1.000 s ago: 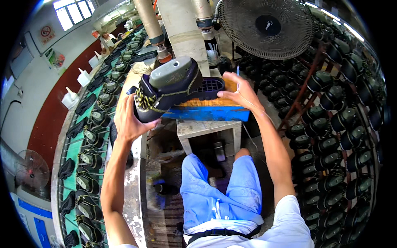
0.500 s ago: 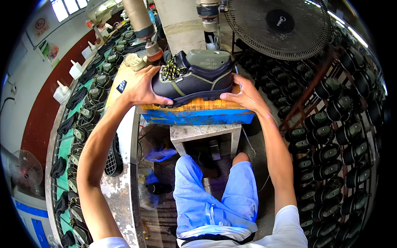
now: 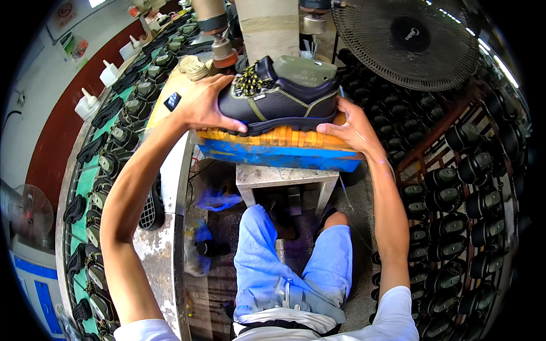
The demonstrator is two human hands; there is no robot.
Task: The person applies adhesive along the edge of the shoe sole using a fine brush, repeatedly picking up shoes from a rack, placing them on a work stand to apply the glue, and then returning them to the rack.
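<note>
A black safety shoe (image 3: 272,107) with yellow stitching and black-and-yellow laces lies sideways to me, toe left, held between both hands. A grey-green shoe last (image 3: 307,72) fills its opening. My left hand (image 3: 206,105) is closed round the toe, thumb along the sole edge. At the heel, my right hand (image 3: 354,128) grips with its thumb against the sole's near side; its other fingers are partly hidden behind the shoe. Beneath the shoe is an orange ridged pad (image 3: 280,138) on a blue block (image 3: 284,158). Whether the sole touches the pad, I cannot tell.
Just behind the toe hangs a machine cylinder with a reddish end (image 3: 225,55). A large fan (image 3: 392,42) stands at the far right. Racks of shoes (image 3: 449,199) line the right. On the left runs a green conveyor (image 3: 85,224) with shoes and soles. A loose sole (image 3: 151,207) lies by my left forearm.
The whole view has shifted slightly, so the shoe, pad and hands appear farther right and a little higher. Both hands keep the same hold on the shoe.
</note>
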